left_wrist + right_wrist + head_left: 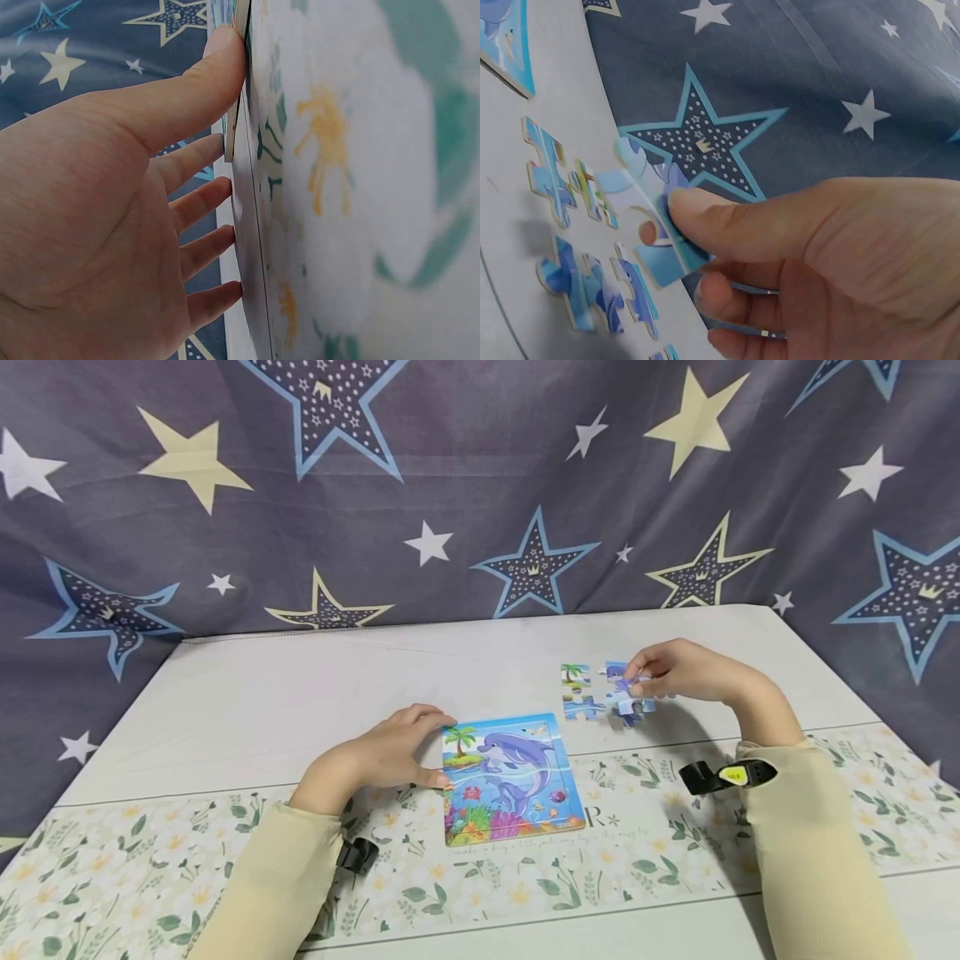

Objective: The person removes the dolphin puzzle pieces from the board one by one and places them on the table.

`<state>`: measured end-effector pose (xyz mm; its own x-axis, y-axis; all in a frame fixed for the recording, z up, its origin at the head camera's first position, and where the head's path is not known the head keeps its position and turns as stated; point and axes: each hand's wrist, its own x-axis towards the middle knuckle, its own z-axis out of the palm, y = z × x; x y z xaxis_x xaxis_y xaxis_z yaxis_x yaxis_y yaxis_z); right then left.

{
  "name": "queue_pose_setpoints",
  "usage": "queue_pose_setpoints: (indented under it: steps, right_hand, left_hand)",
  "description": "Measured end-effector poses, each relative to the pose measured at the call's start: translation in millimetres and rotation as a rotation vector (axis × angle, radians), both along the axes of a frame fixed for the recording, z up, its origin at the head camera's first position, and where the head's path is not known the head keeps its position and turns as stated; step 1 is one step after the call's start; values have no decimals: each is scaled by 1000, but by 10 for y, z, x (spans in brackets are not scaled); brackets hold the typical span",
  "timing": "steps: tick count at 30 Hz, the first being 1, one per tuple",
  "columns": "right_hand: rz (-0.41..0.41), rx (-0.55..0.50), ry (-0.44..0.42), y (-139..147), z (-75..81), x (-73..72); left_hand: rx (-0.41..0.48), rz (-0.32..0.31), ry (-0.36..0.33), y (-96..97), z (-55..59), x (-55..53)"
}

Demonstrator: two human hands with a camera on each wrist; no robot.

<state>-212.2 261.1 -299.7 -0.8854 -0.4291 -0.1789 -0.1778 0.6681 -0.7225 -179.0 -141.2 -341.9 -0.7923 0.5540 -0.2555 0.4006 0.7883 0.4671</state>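
A square puzzle board [517, 772] with a dolphin, palm and coral picture lies flat on the table. My left hand [382, 756] is at its left side; the thumb touches the lower left edge and a fingertip meets the upper left corner. In the left wrist view, the other fingers of that hand are spread, tips at the table. My right hand [686, 672] pinches a blue and purple puzzle piece [661, 262] between thumb and fingers, above several loose puzzle pieces [581, 707] to the right of the board. Those pieces lie apart from each other, picture side up.
The white table [315, 693] carries a floral printed strip [637, 860] along its front part, under the board. Behind and beside it hangs a dark curtain [480, 468] with stars. A black band with a yellow tag [738, 774] circles the right wrist.
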Motion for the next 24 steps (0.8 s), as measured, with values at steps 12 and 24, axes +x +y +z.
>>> queue_pose_setpoints:
  steps: [12,24]
  right_hand:
    - [-113,97,40,234,-33,-47]
    - [-162,128,32,425,-135,-86]
  left_hand:
    - [-13,12,-7,-11,6,7]
    - [-16,15,-18,-2,20,12]
